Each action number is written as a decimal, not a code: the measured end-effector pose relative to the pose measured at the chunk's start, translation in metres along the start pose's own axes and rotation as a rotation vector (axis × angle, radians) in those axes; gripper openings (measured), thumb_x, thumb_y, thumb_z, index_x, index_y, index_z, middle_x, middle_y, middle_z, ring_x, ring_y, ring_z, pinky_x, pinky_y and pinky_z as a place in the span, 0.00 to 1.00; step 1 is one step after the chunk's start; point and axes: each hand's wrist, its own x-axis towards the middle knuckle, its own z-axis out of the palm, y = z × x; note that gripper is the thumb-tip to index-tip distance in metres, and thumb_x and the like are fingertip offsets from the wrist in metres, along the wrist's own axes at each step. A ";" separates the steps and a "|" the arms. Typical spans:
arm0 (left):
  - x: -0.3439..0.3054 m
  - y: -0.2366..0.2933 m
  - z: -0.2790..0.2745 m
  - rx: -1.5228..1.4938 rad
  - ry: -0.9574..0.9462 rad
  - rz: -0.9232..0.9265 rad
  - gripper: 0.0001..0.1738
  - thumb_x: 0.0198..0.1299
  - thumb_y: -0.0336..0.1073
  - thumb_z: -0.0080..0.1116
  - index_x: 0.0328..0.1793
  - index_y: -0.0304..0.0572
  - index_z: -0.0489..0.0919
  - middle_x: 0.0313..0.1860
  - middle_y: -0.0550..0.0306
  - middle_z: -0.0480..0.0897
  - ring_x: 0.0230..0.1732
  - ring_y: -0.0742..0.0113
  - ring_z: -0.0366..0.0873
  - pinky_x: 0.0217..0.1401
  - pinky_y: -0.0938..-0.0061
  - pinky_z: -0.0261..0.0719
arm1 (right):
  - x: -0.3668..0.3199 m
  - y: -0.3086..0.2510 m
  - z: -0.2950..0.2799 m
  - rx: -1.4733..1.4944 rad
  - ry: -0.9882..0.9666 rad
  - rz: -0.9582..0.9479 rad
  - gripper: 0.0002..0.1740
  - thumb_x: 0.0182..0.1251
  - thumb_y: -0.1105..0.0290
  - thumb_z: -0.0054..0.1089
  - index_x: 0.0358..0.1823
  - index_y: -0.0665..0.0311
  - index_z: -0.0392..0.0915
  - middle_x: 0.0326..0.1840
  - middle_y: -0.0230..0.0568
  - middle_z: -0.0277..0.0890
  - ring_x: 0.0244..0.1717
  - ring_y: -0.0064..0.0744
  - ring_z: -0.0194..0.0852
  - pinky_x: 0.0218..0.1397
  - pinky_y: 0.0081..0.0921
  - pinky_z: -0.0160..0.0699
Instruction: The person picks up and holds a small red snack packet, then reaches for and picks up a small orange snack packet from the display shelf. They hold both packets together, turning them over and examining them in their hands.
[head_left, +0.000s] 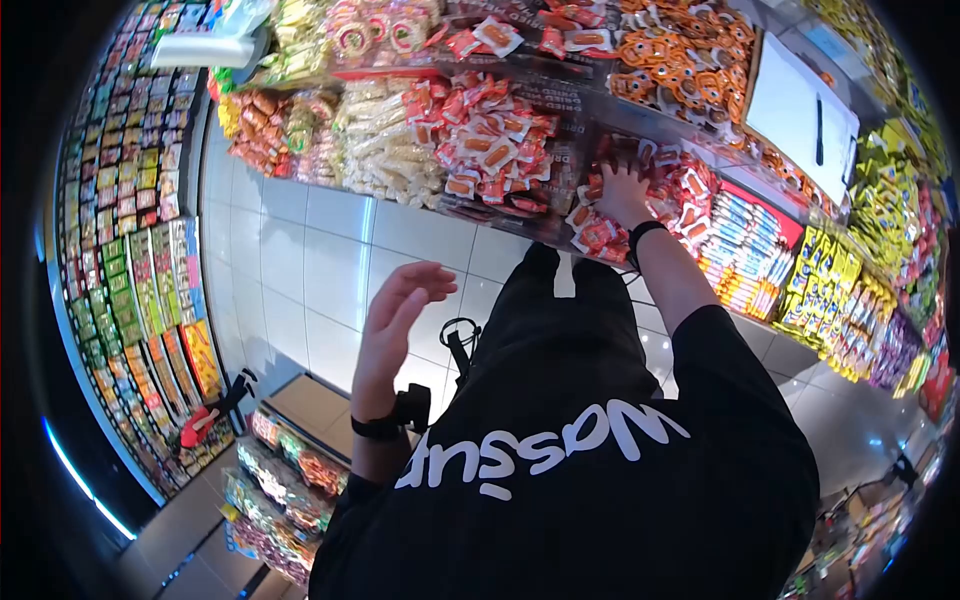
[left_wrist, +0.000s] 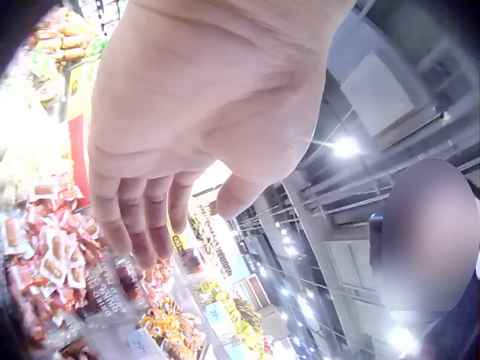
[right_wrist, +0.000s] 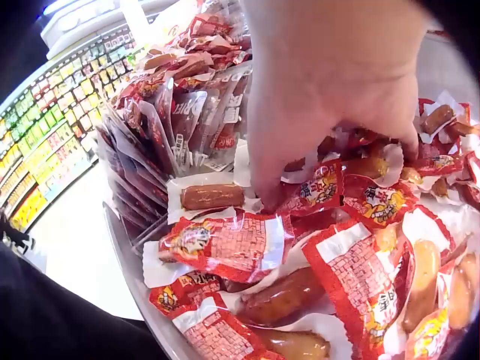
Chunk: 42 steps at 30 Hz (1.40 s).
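In the head view my right hand [head_left: 624,193] reaches down into a bin of red-and-white snack packets [head_left: 597,235], fingers spread over them. Closer up, the right wrist view shows the thumb and fingers among sausage packets [right_wrist: 352,277] with clear windows, several fingertips hidden by the pile. Dark flat pouches [right_wrist: 169,127] stand in a row beside that hand. My left hand [head_left: 395,315] is raised in the air over the floor, away from the counter. Its palm and loosely bent fingers [left_wrist: 155,214] hold nothing in the left wrist view.
More red packets [head_left: 490,140] and pale wrapped snacks [head_left: 380,140] fill bins to the left. Orange packets [head_left: 685,55] lie behind, near a clipboard [head_left: 800,115] with a black pen [head_left: 819,130]. Yellow packets [head_left: 825,280] are at the right. A stocked wall shelf [head_left: 130,230] stands far left.
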 end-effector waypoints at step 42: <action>0.140 -0.016 0.024 0.097 -0.697 -0.064 0.17 0.72 0.34 0.48 0.62 0.32 0.71 0.52 0.49 0.79 0.55 0.65 0.78 0.57 0.71 0.78 | -0.121 0.039 -0.027 2.274 0.509 0.259 0.13 0.65 0.73 0.60 0.47 0.64 0.68 0.38 0.44 0.76 0.30 0.41 0.81 0.32 0.48 0.88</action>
